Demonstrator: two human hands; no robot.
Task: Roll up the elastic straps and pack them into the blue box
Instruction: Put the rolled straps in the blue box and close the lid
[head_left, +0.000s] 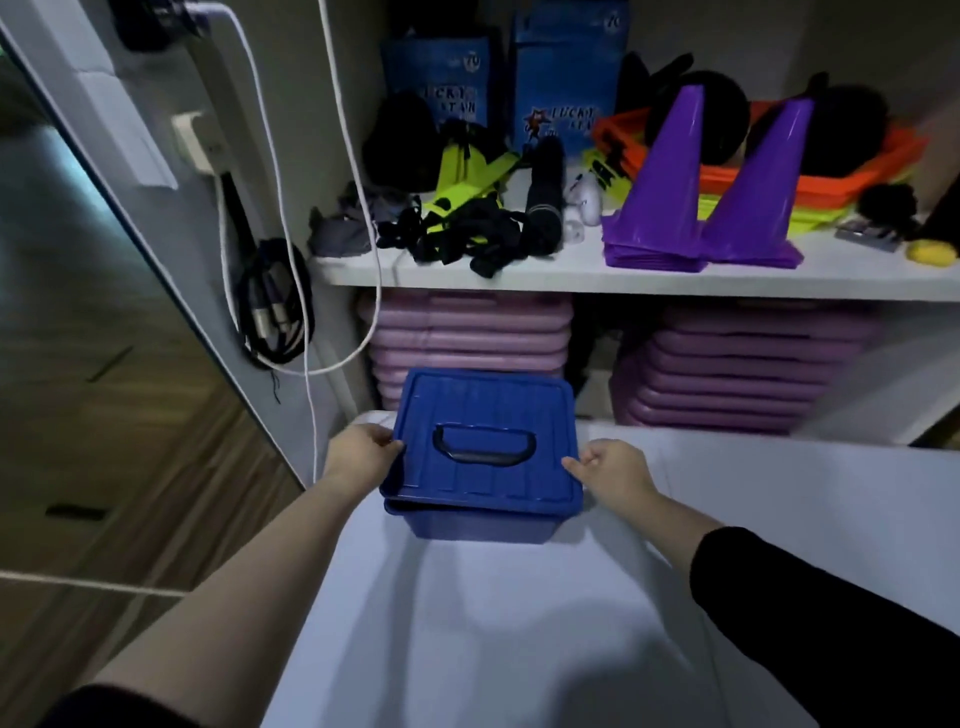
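Note:
The blue box (475, 522) stands on a white surface (493, 623), covered by its blue lid (488, 441) with a dark handle. The lid sits slightly askew on the box. My left hand (361, 451) grips the lid's left edge. My right hand (610, 467) grips its right edge. A tangle of black elastic straps (467, 236) lies on the white shelf (571, 278) above and behind the box, mixed with neon-yellow straps (467, 176).
On the shelf stand two stacks of purple cones (706, 202), orange trays (810, 171), blue bags (566, 88) and a black cylinder (544, 197). Purple boards (467, 332) are stacked below. White cables (311, 260) and a black coiled cable (275, 306) hang at the left wall.

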